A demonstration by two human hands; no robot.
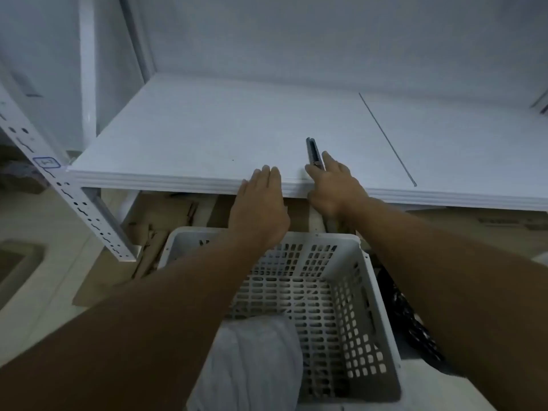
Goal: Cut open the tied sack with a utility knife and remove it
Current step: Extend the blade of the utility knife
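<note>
A dark utility knife (313,151) lies on the white shelf (192,134), near its front edge. My right hand (333,185) rests at the shelf edge with thumb and forefinger on either side of the knife's near end. My left hand (261,203) is flat, fingers together, its fingertips on the shelf's front edge just left of the knife. It holds nothing. A white sack (252,360) lies inside the white perforated plastic crate (364,321) below my arms, at the crate's near left side.
A white slotted metal rack upright (71,197) slants down at the left. Flattened cardboard (166,212) lies on the floor under the shelf. A dark patterned item (412,321) sits to the right of the crate. A thin seam (385,137) crosses the shelf at right.
</note>
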